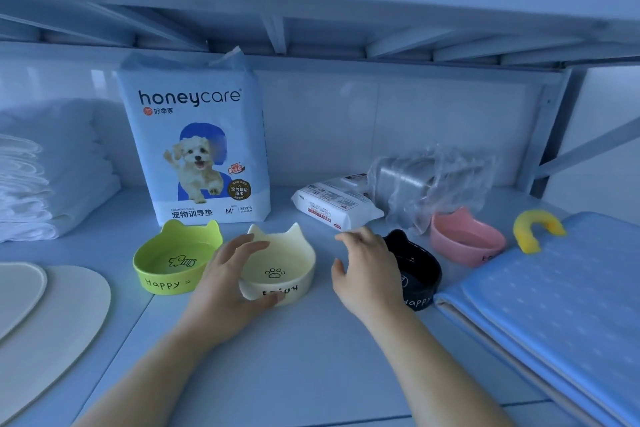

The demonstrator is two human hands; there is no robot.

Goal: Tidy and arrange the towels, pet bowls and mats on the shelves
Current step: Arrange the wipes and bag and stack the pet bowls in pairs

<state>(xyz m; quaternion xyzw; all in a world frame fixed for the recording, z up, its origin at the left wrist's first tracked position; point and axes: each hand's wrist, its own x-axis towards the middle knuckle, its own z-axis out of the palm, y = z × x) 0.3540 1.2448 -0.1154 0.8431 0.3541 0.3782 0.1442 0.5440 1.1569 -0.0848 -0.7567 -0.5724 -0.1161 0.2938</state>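
Note:
Several cat-eared pet bowls stand in a row on the shelf (311, 357): a green one (173, 262), a cream one (289, 262), a black one (420, 270) and a pink one (465, 239) that leans tilted. My left hand (227, 284) grips the cream bowl's left side, fingers over the rim and thumb on the front wall. Between the cream and black bowls is my right hand (367, 270), fingers spread and holding nothing; it hides part of the black bowl. Folded white towels (48, 177) are stacked at the far left. Beige mats (59, 308) lie front left, a blue dotted mat (561, 305) on the right.
A tall pack of pet training pads (197, 149) stands behind the green bowl. A wipes pack (336, 206) and a crumpled clear plastic bundle (431, 184) lie at the back right. A yellow U-shaped piece (536, 229) rests on the blue mat's far edge. Another shelf hangs close overhead.

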